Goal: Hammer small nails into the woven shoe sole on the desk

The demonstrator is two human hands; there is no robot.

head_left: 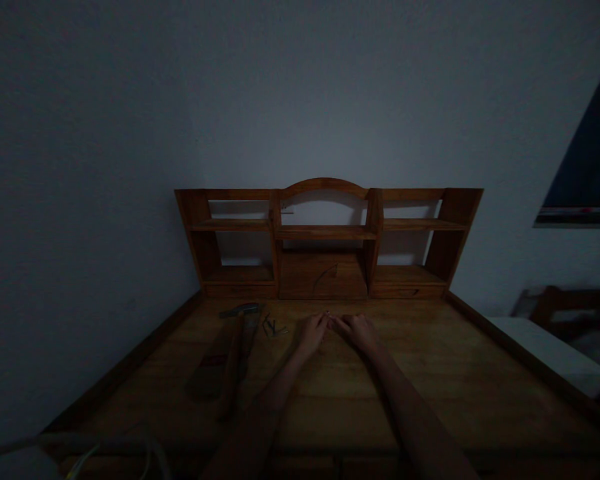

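Observation:
Above the middle of the wooden desk (420, 373), my left hand (313, 331) and my right hand (359, 330) meet fingertip to fingertip. Both are closed in a pinch around something tiny, too dark and small to name. To the left of my left hand lie several thin metal pieces that look like nails (276, 328). Farther left rests a hammer (233, 363), its head toward the shelf and its wooden handle toward me. Beside the handle is a dark flat object with a reddish band (211, 365), its kind unclear in the low light.
A wooden shelf unit (325, 232) with open compartments stands along the desk's back edge against the wall. Raised wooden edges run down both sides. Pale cables (147, 450) hang at the front left. A white surface (545, 350) stands beyond the right edge.

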